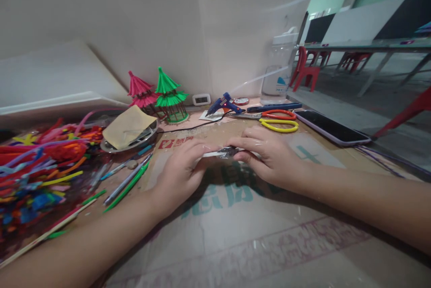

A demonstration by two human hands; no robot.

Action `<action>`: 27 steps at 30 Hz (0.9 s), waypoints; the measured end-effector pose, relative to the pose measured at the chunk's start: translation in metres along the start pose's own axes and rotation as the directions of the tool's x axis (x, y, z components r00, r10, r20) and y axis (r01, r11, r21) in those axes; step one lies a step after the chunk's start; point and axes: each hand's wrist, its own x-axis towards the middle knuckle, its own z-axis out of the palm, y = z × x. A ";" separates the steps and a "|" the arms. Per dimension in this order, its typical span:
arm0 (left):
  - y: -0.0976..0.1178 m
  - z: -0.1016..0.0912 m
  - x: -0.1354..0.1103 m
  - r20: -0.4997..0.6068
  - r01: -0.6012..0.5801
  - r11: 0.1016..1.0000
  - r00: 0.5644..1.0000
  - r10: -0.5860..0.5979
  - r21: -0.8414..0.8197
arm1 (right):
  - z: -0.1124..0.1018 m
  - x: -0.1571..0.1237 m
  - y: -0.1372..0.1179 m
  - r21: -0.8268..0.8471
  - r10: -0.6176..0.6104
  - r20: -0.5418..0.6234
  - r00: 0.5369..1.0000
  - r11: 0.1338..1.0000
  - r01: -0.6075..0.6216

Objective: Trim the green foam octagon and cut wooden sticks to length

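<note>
Between my two hands is a small thin piece, white at the left end and dark and shiny towards the right (pixel 222 152); motion blur hides its exact kind. My left hand (pixel 183 169) pinches the white end. The fingers and thumb of my right hand (pixel 269 155) close on the dark end. Both hands are just above a cardboard sheet (pixel 242 238) with green and red print. Beyond them lie scissors (pixel 279 125) with one red and one yellow handle, and a blue glue gun (pixel 224 104) on a white piece.
Colourful pipe cleaners (pixel 50 166) heap up at left beside a dish (pixel 151 134) with a beige sheet. Pink (pixel 139 88) and green (pixel 170 92) roofed models stand behind. A phone (pixel 332 128) and a water bottle (pixel 278 70) are at right. Pens (pixel 129 180) lie left of the cardboard.
</note>
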 end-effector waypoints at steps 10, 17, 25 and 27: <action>0.008 -0.003 -0.001 0.033 0.091 0.994 0.995 -0.093 0.062 | -0.001 0.001 0.003 -0.027 0.014 -0.055 0.998 1.000 -0.016; 0.005 0.001 -0.004 0.015 0.093 0.995 0.995 -0.094 0.041 | 0.001 0.000 0.003 -0.004 0.029 -0.074 0.997 1.000 -0.030; 0.003 0.002 -0.005 0.015 0.096 0.995 0.995 -0.096 0.000 | 0.001 0.000 0.003 0.031 0.046 -0.074 0.996 0.999 -0.043; 0.003 0.002 -0.004 0.003 0.136 0.991 0.991 -0.136 0.015 | 0.001 0.000 0.003 0.036 0.061 -0.074 0.995 0.998 -0.059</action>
